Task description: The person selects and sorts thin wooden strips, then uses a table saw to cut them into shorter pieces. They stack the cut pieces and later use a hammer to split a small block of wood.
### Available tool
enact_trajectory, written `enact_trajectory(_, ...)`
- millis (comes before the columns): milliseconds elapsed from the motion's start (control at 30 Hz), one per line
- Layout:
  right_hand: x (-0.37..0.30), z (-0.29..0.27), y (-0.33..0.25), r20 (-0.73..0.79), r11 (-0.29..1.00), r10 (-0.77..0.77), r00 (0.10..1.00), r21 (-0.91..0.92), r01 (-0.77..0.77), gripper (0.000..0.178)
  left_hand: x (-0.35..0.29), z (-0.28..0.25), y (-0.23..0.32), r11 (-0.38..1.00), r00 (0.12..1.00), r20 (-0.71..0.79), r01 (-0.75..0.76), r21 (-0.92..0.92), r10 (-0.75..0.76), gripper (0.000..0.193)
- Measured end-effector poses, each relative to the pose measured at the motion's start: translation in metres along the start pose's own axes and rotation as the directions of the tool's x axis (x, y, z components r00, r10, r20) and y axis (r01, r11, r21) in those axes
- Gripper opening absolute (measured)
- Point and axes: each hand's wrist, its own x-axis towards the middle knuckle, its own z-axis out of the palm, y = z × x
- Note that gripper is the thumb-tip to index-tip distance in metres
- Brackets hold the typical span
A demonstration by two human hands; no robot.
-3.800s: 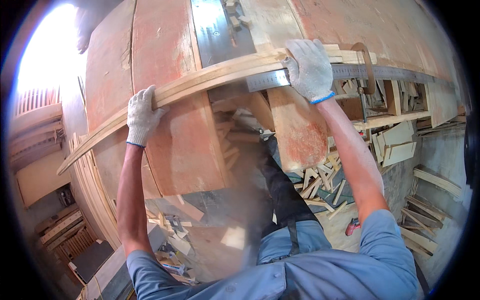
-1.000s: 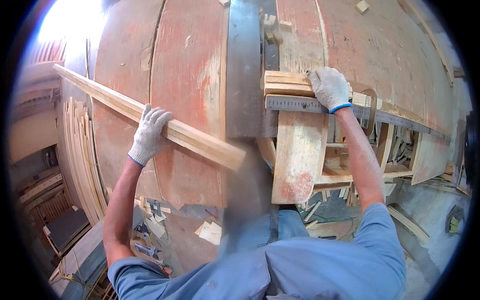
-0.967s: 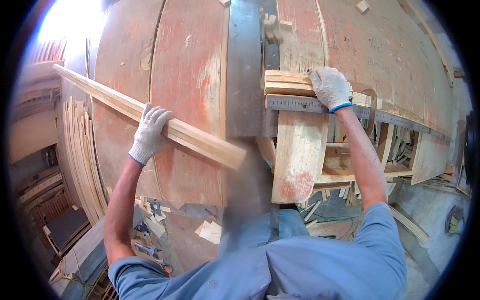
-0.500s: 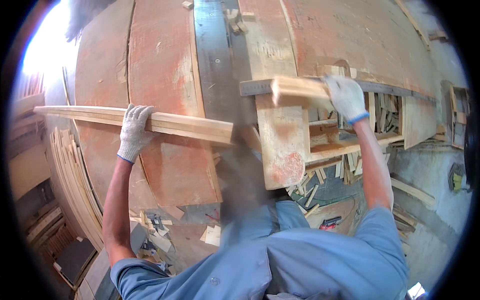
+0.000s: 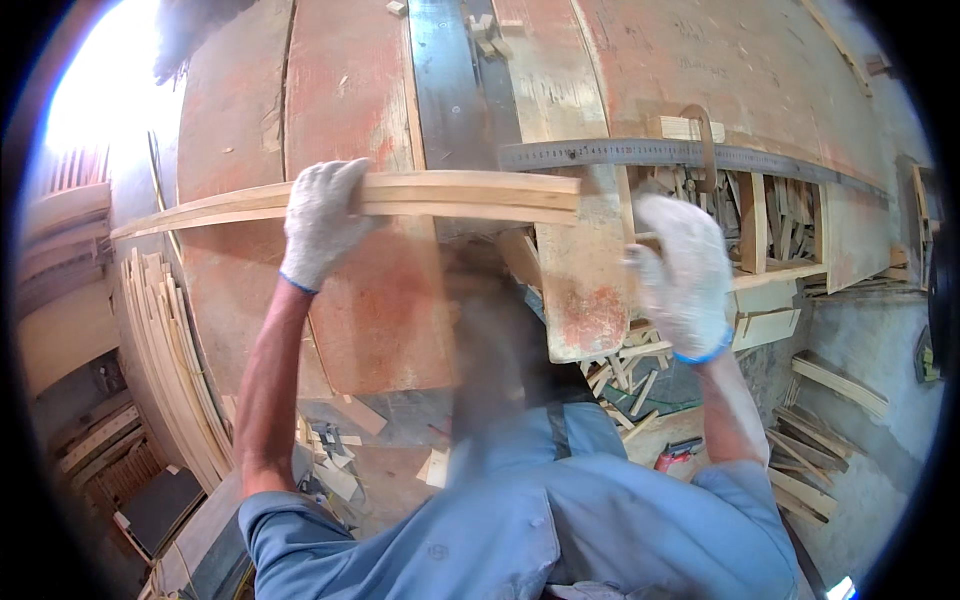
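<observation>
Since half a second ago, my right hand [image 5: 685,270] has come down from over the ruler, where it held a short length of wood, and the long wooden strips [image 5: 460,192] in my left hand have slid rightward and risen. From the head view, my left hand [image 5: 325,225] is clamped round these strips, its white knit glove, blue-edged at the wrist, wrapping pale, straight-grained lengths stacked in layers with square-cut right ends. They stretch crosswise above the tabletop [image 5: 350,110], long and bending toward the left rim; whether they touch it I cannot tell. My right hand, blurred, has thumb and fingers apart, just off the worktop's near edge. Beyond it a flat steel ruler [image 5: 640,152] with fine engraved marks runs rightward, a brown, curved metal clamp [image 5: 708,150] hooked over it beside a smooth, pale wood block [image 5: 685,128]. Worn, reddish paint streaks the boards, split by a smooth, dark metal plate [image 5: 447,90] with small cube-like blocks [image 5: 487,38] near its far end. Under the ruler, a rough, round-cornered board [image 5: 582,300] juts toward me, beside open wooden compartments [image 5: 752,225] crammed with splintery offcuts [image 5: 790,215]. Thin, pale slats [image 5: 165,340] lean in a bunch at left.
</observation>
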Motion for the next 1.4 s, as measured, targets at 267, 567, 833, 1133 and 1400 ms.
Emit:
enact_trajectory(267,0.082,0.079,0.0,0.019,0.991,-0.069,0.997,-0.115,0.07,0.041,0.047,0.012,0.094,0.999,0.999,-0.045,-0.019,-0.027,0.018,0.06)
enact_trajectory(567,0.139,0.113,0.06,-0.245,0.988,-0.153,0.957,-0.072,0.14,0.029,0.059,0.006,0.015,0.994,0.997,-0.027,-0.075,0.075,0.078,0.09)
enact_trajectory(833,0.155,0.174,0.11,-0.186,0.991,-0.134,0.973,-0.041,0.129,0.015,0.031,0.035,-0.119,0.96,0.951,0.165,0.24,0.142,-0.262,0.077)
enact_trajectory(1133,0.128,0.179,0.161,-0.11,0.991,0.06,0.992,0.124,-0.046,0.028,0.049,0.067,-0.06,0.962,0.961,0.133,0.223,0.157,-0.244,0.068)
enact_trajectory(1400,0.107,0.172,0.14,-0.079,1.0,-0.007,0.997,-0.007,0.007,0.031,0.043,0.06,-0.061,0.959,0.952,0.165,0.233,0.159,-0.259,0.067)
